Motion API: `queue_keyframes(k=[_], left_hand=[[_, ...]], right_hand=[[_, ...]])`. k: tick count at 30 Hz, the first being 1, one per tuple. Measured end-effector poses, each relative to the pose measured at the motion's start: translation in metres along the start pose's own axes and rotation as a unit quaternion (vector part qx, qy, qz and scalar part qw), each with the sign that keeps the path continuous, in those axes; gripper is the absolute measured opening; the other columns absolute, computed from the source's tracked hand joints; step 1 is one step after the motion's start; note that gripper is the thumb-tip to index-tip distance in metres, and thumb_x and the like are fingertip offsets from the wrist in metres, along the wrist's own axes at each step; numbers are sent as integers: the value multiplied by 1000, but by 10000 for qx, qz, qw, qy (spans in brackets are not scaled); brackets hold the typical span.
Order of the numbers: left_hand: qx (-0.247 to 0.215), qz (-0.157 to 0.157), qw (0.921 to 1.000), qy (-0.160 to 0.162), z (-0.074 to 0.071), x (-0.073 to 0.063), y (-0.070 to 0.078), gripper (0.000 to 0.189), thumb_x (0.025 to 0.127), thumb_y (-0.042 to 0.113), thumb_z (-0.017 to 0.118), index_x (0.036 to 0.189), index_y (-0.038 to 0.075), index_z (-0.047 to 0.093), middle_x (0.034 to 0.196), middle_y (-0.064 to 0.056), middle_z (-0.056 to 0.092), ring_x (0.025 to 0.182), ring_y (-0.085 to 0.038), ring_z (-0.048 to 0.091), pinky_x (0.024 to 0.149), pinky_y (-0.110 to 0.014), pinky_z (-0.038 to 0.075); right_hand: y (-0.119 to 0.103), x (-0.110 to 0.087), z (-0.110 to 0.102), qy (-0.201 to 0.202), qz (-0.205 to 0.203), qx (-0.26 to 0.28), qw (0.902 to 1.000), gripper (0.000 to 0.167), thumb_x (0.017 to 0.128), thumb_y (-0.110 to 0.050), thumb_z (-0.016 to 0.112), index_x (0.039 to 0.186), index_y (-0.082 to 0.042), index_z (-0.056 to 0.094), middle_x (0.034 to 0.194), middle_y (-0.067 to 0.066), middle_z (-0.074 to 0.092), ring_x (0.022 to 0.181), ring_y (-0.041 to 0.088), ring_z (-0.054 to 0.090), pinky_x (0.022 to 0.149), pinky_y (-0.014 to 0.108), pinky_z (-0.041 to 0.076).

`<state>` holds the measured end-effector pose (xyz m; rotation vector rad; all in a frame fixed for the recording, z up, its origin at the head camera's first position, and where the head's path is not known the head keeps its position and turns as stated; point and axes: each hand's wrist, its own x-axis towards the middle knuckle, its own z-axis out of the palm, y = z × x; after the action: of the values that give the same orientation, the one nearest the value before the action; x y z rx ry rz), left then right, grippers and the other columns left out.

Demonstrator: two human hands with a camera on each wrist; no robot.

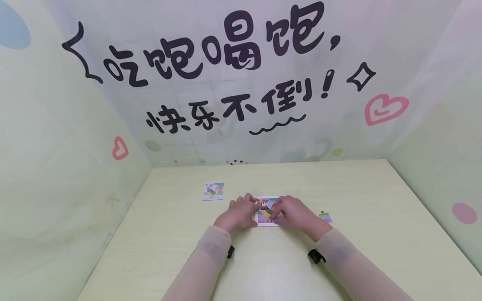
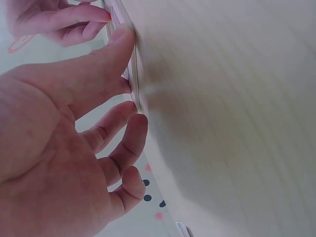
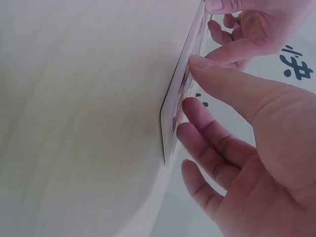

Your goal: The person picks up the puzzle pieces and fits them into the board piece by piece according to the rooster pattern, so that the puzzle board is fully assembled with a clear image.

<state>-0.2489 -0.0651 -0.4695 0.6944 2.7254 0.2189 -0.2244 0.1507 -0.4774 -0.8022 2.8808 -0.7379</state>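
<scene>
A small jigsaw puzzle point(image 1: 265, 212) in a white-bordered tray lies on the table, with a colourful rooster picture. At its left side my left hand point(image 1: 241, 212) grips the tray point(image 2: 130, 64), thumb along the near edge and a finger at the left edge. My right hand point(image 1: 295, 213) reaches over the right part of the picture. Its thumb and bent fingers pinch a puzzle piece at the surface, mostly hidden under the hand. In the right wrist view, the fingertips touch the picture inside the tray's rim point(image 3: 170, 118).
One loose puzzle piece point(image 1: 325, 216), green and lilac, lies to the right of my right hand. A small card point(image 1: 213, 191) with a rooster picture lies further back on the left. Printed walls enclose the pale wooden table point(image 1: 263, 267) behind and at both sides.
</scene>
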Motion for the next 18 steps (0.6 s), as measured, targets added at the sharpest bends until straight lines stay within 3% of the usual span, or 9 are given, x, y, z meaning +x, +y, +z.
queue_keyframes(k=[6,14,18], left_hand=[[3,27,10000,-7,1,0,-1,73,88,32,82,153,24,51,153,-4,47,129,-27,49,103,-46,39],[49,7,10000,-2,-2,-1,-1,75,87,34,82,154,24,50,154,-3,47,131,-27,50,105,-46,40],[22,4,10000,-19,-2,-1,-2,75,87,34,82,154,24,49,154,-3,47,131,-27,49,105,-46,40]], right_hand=[[4,-1,4,145,-206,-368,9990,5,85,-22,86,89,-25,84,99,-6,70,92,15,62,83,43,48],[5,5,5,209,15,62,9998,8,84,-15,86,87,-23,84,95,-6,73,89,15,66,83,44,54],[2,5,5,168,138,-242,9995,8,84,-19,86,88,-26,84,96,-10,72,92,15,65,87,49,50]])
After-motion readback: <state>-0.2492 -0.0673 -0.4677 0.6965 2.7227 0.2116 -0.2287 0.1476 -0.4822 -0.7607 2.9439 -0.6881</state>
